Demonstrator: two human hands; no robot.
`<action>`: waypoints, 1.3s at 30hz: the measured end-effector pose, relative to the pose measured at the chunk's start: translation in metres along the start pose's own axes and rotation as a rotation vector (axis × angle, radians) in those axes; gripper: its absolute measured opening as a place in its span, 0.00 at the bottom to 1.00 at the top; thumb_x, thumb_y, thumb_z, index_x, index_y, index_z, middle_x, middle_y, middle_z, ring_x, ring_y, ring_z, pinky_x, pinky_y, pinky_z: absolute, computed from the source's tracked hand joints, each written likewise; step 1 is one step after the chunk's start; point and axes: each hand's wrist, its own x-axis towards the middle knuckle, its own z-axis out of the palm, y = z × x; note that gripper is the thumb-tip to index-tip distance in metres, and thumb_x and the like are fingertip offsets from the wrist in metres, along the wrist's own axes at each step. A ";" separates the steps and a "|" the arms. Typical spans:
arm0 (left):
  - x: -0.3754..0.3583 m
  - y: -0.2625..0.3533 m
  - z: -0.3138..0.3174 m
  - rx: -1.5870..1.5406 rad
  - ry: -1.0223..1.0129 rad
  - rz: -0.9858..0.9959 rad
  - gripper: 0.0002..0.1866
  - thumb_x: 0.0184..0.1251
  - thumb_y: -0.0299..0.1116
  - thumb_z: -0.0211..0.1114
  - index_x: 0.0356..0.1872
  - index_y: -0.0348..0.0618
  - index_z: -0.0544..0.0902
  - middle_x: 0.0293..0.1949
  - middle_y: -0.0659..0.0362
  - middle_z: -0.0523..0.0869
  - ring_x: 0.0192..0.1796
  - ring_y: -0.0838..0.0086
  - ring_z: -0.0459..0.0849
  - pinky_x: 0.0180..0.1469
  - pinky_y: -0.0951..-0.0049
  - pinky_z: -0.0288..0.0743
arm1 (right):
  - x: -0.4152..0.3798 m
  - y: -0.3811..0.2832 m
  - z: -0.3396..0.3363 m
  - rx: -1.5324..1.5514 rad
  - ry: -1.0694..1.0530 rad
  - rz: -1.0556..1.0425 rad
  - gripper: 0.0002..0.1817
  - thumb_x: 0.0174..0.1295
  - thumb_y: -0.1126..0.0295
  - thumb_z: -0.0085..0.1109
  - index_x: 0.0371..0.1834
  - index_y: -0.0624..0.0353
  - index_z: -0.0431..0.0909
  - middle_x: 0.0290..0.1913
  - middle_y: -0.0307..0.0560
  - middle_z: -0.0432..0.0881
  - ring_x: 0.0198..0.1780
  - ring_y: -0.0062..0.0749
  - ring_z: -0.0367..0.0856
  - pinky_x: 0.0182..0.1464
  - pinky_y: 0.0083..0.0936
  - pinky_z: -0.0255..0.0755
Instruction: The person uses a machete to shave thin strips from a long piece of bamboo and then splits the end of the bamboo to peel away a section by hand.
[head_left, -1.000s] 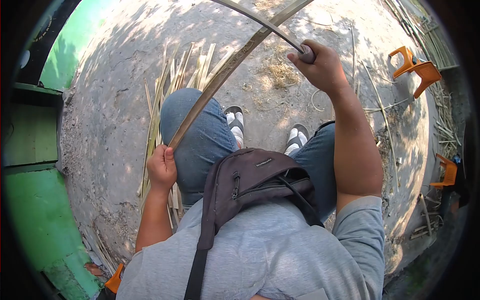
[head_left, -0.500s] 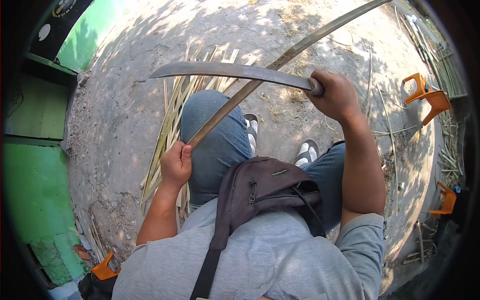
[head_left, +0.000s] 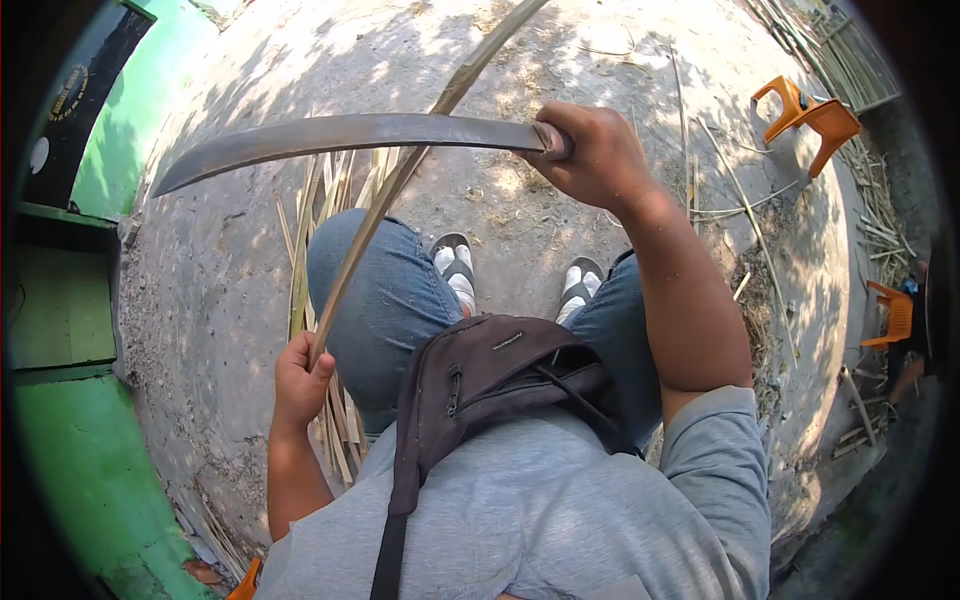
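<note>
My right hand (head_left: 597, 158) is closed round the handle of a machete (head_left: 350, 132), whose long curved blade points left across the view. The blade crosses over a long bamboo strip (head_left: 372, 215) near the strip's upper part. Low at the left, my left hand (head_left: 302, 380) grips the near end of that strip, thumb on top. From there the strip slants up past my left knee and runs out of the top of the view. Behind the knee, a pile of split bamboo strips (head_left: 303, 270) lies on the ground, partly hidden by my leg.
A dark sling bag (head_left: 500, 375) hangs across my front. Orange chairs (head_left: 835, 125) stand at the right, one of them farther down the edge. Loose bamboo lengths (head_left: 745, 205) lie on the ground at the right. A green wall (head_left: 80, 470) rises on the left.
The machete has shifted left along with my right hand, its tip now lower. The bamboo strip stands steeper, and my left hand appears lower and farther left. The whole view has turned slightly.
</note>
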 end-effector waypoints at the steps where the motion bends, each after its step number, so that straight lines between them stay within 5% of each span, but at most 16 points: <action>1: -0.001 0.007 0.003 -0.057 -0.036 -0.017 0.19 0.71 0.46 0.77 0.37 0.45 0.77 0.25 0.72 0.70 0.28 0.88 0.65 0.29 0.80 0.58 | 0.001 0.001 -0.004 0.046 0.027 0.009 0.17 0.59 0.58 0.80 0.33 0.57 0.82 0.24 0.50 0.80 0.27 0.46 0.82 0.32 0.36 0.75; 4: -0.011 0.031 0.020 -0.021 -0.133 -0.063 0.22 0.58 0.34 0.86 0.38 0.49 0.75 0.24 0.75 0.65 0.27 0.91 0.61 0.29 0.83 0.54 | 0.003 0.001 -0.016 0.245 0.104 0.157 0.18 0.64 0.57 0.78 0.31 0.59 0.81 0.22 0.41 0.77 0.25 0.26 0.75 0.30 0.27 0.71; 8: -0.012 0.063 0.046 -0.126 -0.250 -0.194 0.23 0.54 0.23 0.84 0.40 0.49 0.74 0.23 0.77 0.62 0.25 0.92 0.58 0.28 0.83 0.49 | 0.001 0.026 -0.028 0.428 0.212 0.220 0.18 0.63 0.56 0.78 0.32 0.60 0.84 0.20 0.38 0.77 0.26 0.16 0.70 0.29 0.25 0.70; 16: 0.008 0.082 0.050 -0.101 -0.316 -0.213 0.20 0.57 0.21 0.80 0.42 0.47 0.76 0.24 0.76 0.63 0.26 0.91 0.61 0.30 0.84 0.51 | -0.002 0.052 -0.037 0.468 0.316 0.233 0.19 0.64 0.54 0.78 0.31 0.59 0.84 0.19 0.34 0.76 0.25 0.18 0.72 0.28 0.25 0.69; 17: 0.010 0.082 0.052 -0.096 -0.311 -0.213 0.20 0.57 0.21 0.79 0.43 0.47 0.76 0.24 0.76 0.64 0.26 0.91 0.61 0.30 0.84 0.51 | -0.003 0.047 -0.039 0.438 0.334 0.205 0.19 0.70 0.62 0.74 0.26 0.58 0.76 0.21 0.27 0.68 0.26 0.13 0.64 0.28 0.22 0.60; 19: 0.011 0.083 0.052 -0.101 -0.303 -0.213 0.15 0.64 0.29 0.77 0.43 0.46 0.77 0.24 0.75 0.66 0.25 0.91 0.61 0.29 0.83 0.52 | -0.003 0.055 -0.039 0.419 0.360 0.203 0.16 0.64 0.57 0.75 0.32 0.57 0.84 0.21 0.41 0.80 0.24 0.27 0.80 0.28 0.33 0.73; 21: 0.010 0.077 0.048 -0.112 -0.272 -0.197 0.14 0.72 0.38 0.74 0.44 0.45 0.77 0.24 0.75 0.67 0.24 0.91 0.61 0.27 0.83 0.52 | -0.001 0.034 -0.059 0.502 0.322 0.277 0.12 0.67 0.66 0.64 0.31 0.64 0.80 0.25 0.48 0.81 0.28 0.38 0.81 0.35 0.36 0.75; 25: 0.009 0.073 0.035 -0.083 -0.209 -0.288 0.20 0.83 0.55 0.59 0.48 0.47 0.77 0.25 0.74 0.69 0.22 0.90 0.63 0.24 0.84 0.51 | -0.004 0.023 -0.057 0.363 0.243 0.209 0.15 0.63 0.64 0.67 0.30 0.68 0.81 0.31 0.66 0.84 0.36 0.60 0.85 0.41 0.44 0.78; 29: 0.013 0.070 0.042 -0.058 -0.102 -0.299 0.22 0.83 0.57 0.56 0.46 0.46 0.76 0.23 0.74 0.66 0.20 0.90 0.58 0.22 0.82 0.46 | -0.003 0.002 -0.039 0.151 -0.057 0.085 0.14 0.67 0.64 0.62 0.33 0.64 0.87 0.34 0.63 0.88 0.42 0.58 0.88 0.49 0.47 0.81; 35: 0.016 0.064 0.035 -0.032 -0.044 -0.296 0.22 0.85 0.57 0.53 0.43 0.47 0.74 0.23 0.74 0.64 0.20 0.91 0.55 0.22 0.82 0.46 | -0.003 -0.024 -0.067 0.126 -0.518 0.205 0.09 0.67 0.63 0.66 0.40 0.53 0.92 0.43 0.51 0.92 0.50 0.47 0.90 0.52 0.41 0.83; 39: 0.012 0.062 0.028 0.063 -0.026 -0.276 0.22 0.85 0.57 0.53 0.40 0.47 0.73 0.23 0.74 0.64 0.20 0.91 0.56 0.22 0.83 0.45 | -0.002 0.019 -0.014 0.004 -0.328 0.239 0.07 0.64 0.70 0.64 0.39 0.53 0.92 0.43 0.50 0.92 0.50 0.45 0.90 0.54 0.39 0.83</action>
